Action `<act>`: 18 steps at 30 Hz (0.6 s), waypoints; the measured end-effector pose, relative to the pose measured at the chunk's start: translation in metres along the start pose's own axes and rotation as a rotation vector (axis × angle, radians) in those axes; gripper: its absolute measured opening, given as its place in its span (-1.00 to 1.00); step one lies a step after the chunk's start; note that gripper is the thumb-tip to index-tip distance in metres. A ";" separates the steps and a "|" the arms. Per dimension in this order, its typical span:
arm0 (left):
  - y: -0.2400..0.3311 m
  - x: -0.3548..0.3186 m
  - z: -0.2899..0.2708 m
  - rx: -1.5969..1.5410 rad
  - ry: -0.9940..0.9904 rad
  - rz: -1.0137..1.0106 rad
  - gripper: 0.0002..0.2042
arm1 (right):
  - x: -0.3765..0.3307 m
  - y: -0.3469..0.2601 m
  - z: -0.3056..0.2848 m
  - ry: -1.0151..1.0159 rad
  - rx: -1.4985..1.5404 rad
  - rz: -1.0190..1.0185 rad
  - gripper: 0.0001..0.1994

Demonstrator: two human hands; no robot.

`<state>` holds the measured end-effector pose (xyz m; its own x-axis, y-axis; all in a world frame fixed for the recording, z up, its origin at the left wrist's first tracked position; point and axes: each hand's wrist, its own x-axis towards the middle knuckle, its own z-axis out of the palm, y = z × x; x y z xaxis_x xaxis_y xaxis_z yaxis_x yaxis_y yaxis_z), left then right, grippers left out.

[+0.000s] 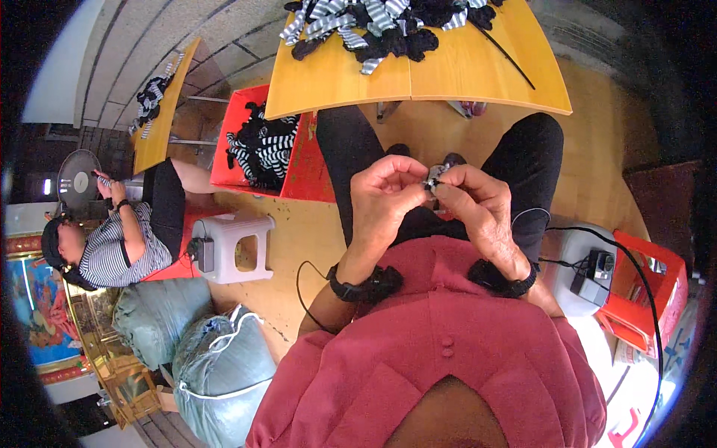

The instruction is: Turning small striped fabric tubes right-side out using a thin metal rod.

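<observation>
My left hand (382, 200) and my right hand (479, 203) meet in front of my chest, above my lap. Pinched between the fingertips of both is a small grey-and-black piece of fabric (433, 178); most of it is hidden by the fingers, so its exact shape cannot be made out. A pile of black and grey-white striped fabric pieces (381, 26) covers the far part of the yellow wooden table (455, 78) ahead of my knees. One thin black strip (508, 58) lies apart, to the right of that pile.
Left of my knee a red box (310, 160) holds more striped fabric pieces (261, 149). A co-worker (127, 250) sits at far left by another table (175, 104). Stuffed sacks (224, 373) and a grey stool (235, 246) stand leftward; a black cable (635, 261) runs at right.
</observation>
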<state>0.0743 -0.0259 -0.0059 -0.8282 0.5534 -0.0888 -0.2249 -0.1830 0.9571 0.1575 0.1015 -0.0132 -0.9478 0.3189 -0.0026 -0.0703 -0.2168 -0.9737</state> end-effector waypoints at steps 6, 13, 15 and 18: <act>-0.011 -0.003 0.000 0.249 0.063 0.214 -0.87 | 0.002 0.007 -0.005 -0.075 -0.170 -0.029 -0.92; -0.007 -0.010 0.007 0.286 0.081 0.202 -0.90 | 0.002 0.011 -0.003 0.065 -0.114 -0.001 -0.93; -0.009 -0.010 0.004 0.423 0.034 0.225 -0.92 | 0.002 0.007 0.000 0.038 -0.199 -0.068 -0.93; -0.012 -0.012 0.004 0.381 0.056 0.229 -0.92 | 0.002 0.001 -0.003 -0.009 -0.311 -0.079 -0.92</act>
<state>0.0891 -0.0272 -0.0148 -0.8634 0.4867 0.1327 0.1641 0.0221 0.9862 0.1562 0.1045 -0.0152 -0.9461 0.3146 0.0768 -0.0469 0.1015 -0.9937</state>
